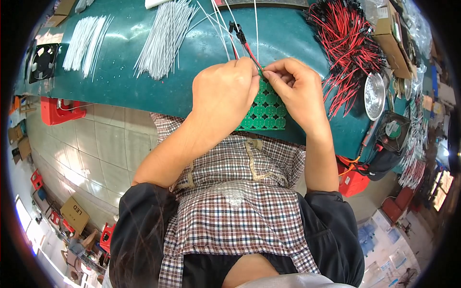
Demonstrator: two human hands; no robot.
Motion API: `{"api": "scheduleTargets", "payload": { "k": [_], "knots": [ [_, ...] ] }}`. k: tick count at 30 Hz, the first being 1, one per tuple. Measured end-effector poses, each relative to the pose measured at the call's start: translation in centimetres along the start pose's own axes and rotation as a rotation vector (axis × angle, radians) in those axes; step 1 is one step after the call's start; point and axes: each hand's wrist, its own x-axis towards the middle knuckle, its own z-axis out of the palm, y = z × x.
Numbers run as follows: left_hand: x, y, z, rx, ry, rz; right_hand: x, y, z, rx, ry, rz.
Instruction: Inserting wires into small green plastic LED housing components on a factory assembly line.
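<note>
In front of me, a red-and-black connector wire (249,52) with a black plug end slants down to my fingertips. My left hand (223,91) is closed, its thumb and fingers pinching the wire near its lower end. From the right, my right hand (300,93) meets it, thumb and forefinger pinched at the same wire end; the exact tip is hidden between the fingers. Under both hands lies a green circuit board panel (266,123) of many round sections, near the table's front edge. Thin white wires (222,31) stretch away beyond my left hand.
The green table (120,91) carries white wire bundles (165,38) on the left and a pile of red-and-black wires (341,43) on the right. Nearby are a metal dish (374,96), a soldering iron (369,133), a cardboard box (393,45) and a black fan (43,63).
</note>
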Motion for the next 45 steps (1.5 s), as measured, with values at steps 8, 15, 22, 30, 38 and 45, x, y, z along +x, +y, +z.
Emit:
{"api": "scheduleTargets", "payload": {
  "k": [8, 15, 22, 30, 38, 45],
  "knots": [
    [-0.1, 0.1, -0.5, -0.019, 0.003, -0.026, -0.6, 0.3, -1.5, 0.017, 0.08, 0.087],
    [-0.7, 0.1, -0.8, -0.058, -0.007, -0.019, 0.3, 3.5, -7.3, -0.418, 0.661, 0.267],
    [-1.3, 0.7, -2.2, -0.089, -0.019, -0.047, 2.3, 5.9, -8.0, -0.678, 0.624, 0.285],
    [-1.6, 0.4, -5.4, -0.21, -0.036, -0.231, 0.0, 4.1, -7.6, 0.191, 0.616, 0.301],
    [-2.0, -0.9, -7.5, -0.328, 0.01, -0.352, -1.0, 3.3, -7.3, 0.461, 0.603, 0.121],
    [-1.7, -7.3, -11.3, -0.368, 0.195, -0.438, -2.4, 4.1, -4.1, 0.382, 0.333, 0.198]
  ]
}}
